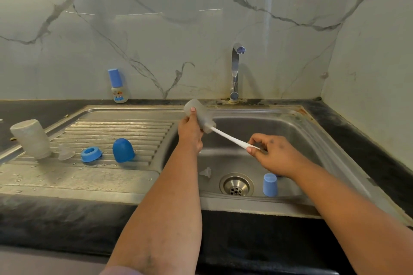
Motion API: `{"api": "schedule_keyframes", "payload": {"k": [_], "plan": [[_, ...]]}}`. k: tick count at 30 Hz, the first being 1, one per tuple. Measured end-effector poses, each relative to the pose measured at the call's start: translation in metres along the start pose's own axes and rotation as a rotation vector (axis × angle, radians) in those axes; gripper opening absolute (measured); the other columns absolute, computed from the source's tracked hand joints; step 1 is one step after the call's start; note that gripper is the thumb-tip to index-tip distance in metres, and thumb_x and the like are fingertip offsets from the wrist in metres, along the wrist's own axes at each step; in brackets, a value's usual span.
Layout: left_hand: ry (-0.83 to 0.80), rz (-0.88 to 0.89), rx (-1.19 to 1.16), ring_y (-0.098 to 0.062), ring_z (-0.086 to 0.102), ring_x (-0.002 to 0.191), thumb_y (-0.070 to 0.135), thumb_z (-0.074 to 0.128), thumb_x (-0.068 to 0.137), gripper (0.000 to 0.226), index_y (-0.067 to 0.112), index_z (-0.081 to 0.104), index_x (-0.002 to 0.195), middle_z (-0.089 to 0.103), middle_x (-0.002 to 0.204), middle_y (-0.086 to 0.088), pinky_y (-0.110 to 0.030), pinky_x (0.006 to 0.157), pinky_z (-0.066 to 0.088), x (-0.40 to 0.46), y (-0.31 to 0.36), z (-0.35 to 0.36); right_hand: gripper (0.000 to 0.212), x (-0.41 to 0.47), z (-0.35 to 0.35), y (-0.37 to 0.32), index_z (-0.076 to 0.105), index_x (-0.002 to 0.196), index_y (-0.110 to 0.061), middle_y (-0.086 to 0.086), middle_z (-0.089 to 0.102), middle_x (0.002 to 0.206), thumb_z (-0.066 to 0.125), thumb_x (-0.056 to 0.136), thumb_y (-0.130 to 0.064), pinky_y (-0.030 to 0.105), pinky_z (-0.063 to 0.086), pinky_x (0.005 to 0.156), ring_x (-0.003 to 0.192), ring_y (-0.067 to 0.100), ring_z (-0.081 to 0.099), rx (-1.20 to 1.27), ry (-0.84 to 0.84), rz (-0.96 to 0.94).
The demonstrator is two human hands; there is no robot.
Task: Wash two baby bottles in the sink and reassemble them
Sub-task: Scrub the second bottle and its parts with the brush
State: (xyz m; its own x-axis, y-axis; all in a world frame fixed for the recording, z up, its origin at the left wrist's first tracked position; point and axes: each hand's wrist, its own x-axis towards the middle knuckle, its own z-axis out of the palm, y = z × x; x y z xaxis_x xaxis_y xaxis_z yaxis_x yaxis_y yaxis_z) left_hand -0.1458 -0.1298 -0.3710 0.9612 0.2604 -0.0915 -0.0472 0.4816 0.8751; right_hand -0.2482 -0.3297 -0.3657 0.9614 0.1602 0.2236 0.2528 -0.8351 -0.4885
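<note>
My left hand (190,133) grips a clear baby bottle (200,114) tilted over the steel sink (297,131), its mouth facing down and right. A white brush handle (230,138) sticks out of that mouth, and my right hand (271,153) pinches its far end. In the basin lie a clear teat (206,172) and a light blue cap (270,185) beside the drain (237,184). On the draining board (116,127) an upturned clear bottle (31,139), another teat (65,153), a blue collar ring (91,153) and a dark blue dome cap (123,150) stand in a row.
A small assembled bottle with a blue cap (118,87) stands against the marble wall at the back. The tap (235,71) rises behind the basin with no water running. Dark countertop (357,131) surrounds the sink, and a wall closes the right side.
</note>
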Motion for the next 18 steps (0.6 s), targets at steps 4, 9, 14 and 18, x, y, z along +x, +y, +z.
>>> {"api": "schedule_keyframes", "payload": {"k": [4, 9, 14, 18], "plan": [[0.034, 0.022, 0.044, -0.024, 0.058, 0.107, 0.037, 0.056, 0.096, 0.048, 0.006, 0.046, 0.130, 0.056, 0.123, -0.012, -0.045, 0.100, 0.049, 0.001, 0.000, 0.004, 0.012, -0.003, 0.008, -0.009, 0.043, 0.093, -0.026, -0.005, 0.048, 0.069, 0.045, 0.099, -0.036, 0.029, 0.033, 0.048, 0.058, 0.015, 0.047, -0.269, 0.149, 0.020], [-0.061, -0.072, -0.160, -0.030, 0.057, 0.114, 0.031, 0.056, 0.096, 0.055, 0.001, 0.039, 0.139, 0.053, 0.127, -0.014, -0.051, 0.101, 0.047, -0.005, 0.004, 0.009, 0.015, -0.008, 0.010, -0.017, 0.031, 0.091, -0.027, -0.003, 0.044, 0.070, 0.038, 0.102, -0.036, 0.029, 0.027, 0.044, 0.056, 0.014, 0.045, -0.344, 0.207, 0.048], [-0.110, -0.072, -0.267, -0.031, 0.058, 0.116, 0.039, 0.056, 0.095, 0.058, 0.004, 0.040, 0.138, 0.055, 0.129, -0.017, -0.047, 0.100, 0.049, -0.001, 0.001, 0.007, 0.015, -0.006, 0.013, -0.018, 0.041, 0.087, -0.027, -0.005, 0.050, 0.069, 0.046, 0.099, -0.033, 0.028, 0.038, 0.049, 0.059, 0.013, 0.050, -0.102, 0.137, 0.041], [-0.130, -0.090, -0.137, -0.026, 0.062, 0.104, 0.031, 0.066, 0.089, 0.055, 0.001, 0.045, 0.130, 0.060, 0.114, -0.015, -0.040, 0.088, 0.055, -0.002, 0.000, 0.002, 0.013, -0.008, -0.001, -0.008, 0.048, 0.089, -0.025, -0.004, 0.052, 0.068, 0.049, 0.098, -0.034, 0.028, 0.038, 0.051, 0.058, 0.012, 0.048, -0.123, 0.042, -0.011]]}}
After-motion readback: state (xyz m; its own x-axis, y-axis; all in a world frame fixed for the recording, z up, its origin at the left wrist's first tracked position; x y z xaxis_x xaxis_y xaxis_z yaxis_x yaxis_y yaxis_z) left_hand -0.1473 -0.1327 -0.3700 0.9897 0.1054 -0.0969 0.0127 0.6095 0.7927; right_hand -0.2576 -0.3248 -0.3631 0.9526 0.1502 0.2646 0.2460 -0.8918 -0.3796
